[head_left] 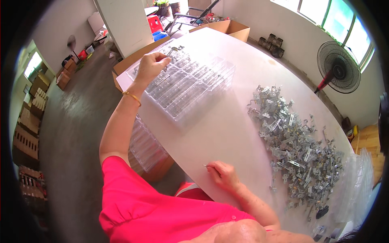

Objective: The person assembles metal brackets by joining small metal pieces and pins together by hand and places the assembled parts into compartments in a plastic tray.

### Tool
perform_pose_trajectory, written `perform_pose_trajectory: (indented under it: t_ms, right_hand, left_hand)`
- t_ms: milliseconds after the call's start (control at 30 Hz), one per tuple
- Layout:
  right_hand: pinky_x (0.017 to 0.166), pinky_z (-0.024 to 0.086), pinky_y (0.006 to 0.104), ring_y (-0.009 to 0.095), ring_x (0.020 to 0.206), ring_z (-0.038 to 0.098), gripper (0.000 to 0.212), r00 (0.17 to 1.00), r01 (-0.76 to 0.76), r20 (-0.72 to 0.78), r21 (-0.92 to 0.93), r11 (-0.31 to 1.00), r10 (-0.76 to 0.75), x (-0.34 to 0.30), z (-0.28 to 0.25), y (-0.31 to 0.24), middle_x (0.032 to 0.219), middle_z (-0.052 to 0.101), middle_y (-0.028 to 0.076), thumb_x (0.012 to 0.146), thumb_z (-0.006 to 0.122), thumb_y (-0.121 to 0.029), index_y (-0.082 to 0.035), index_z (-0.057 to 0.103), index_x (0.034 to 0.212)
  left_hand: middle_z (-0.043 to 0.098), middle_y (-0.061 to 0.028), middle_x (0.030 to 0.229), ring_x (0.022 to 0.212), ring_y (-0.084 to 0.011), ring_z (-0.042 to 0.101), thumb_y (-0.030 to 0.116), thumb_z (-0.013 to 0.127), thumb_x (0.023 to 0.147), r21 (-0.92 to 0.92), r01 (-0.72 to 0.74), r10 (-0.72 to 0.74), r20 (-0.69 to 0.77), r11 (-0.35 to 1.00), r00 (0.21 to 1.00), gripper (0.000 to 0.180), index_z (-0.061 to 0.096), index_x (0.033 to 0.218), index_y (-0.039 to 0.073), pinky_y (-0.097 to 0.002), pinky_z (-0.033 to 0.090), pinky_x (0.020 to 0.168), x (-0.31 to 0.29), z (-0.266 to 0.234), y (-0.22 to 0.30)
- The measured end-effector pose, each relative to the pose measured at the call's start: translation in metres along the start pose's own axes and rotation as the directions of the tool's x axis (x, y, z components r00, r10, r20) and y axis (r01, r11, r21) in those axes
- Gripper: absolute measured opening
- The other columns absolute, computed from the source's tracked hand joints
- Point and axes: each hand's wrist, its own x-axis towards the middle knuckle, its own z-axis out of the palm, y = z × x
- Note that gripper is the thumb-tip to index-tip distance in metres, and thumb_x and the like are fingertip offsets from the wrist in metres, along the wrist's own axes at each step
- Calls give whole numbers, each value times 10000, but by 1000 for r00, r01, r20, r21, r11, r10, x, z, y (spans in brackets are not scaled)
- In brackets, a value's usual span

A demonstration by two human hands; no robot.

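1. Clear compartment tray [173, 108], upper middle of the frame, rows slanting lower left to upper right.
2. Left hand [150, 69] nearer, above its left side, fingertips pinched; can't tell whether on anything.
3. Right hand [223, 175], lower centre, below the tray, pinching a thin metal piece [205, 165].
4. Pale table [227, 135]; metal parts heap [298, 156] at right; fan [338, 67] upper right.

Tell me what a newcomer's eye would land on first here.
Probably the bright pink-red shirt at the lower edge, along with the sprawling heap of small metal parts on the right side of the white table. Next come the clear compartmented plastic trays toward the table's far left, with the left grip over them. A black fan stands out at upper right, beyond the table.
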Motion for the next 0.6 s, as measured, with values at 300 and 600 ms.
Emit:
perform_pose_trajectory:
  t_ms: [300, 600]
  right_hand:
    - [679, 559, 376, 308, 778, 698, 77, 997, -78, 8, 9, 997, 78, -2, 1, 0, 886, 706, 142, 888, 691, -35, -35, 690, 965]
    - [682, 555, 384, 324, 779, 690, 71, 995, -100, 16, 60, 993, 99, -2, 0, 2, 883, 700, 152, 897, 681, -46, -30, 687, 967]
  left_hand:
    - [743, -123, 758, 746, -233, 714, 267, 804, 764, 364, 35, -115, 201, 931, 973, 233, 767, 826, 45, -358, 550, 743, 67, 63, -42]
    - [753, -160, 882, 855, -264, 723, 276, 828, 734, 460, 72, -209, 255, 885, 944, 266, 761, 865, 55, -366, 554, 800, 85, 90, -52]
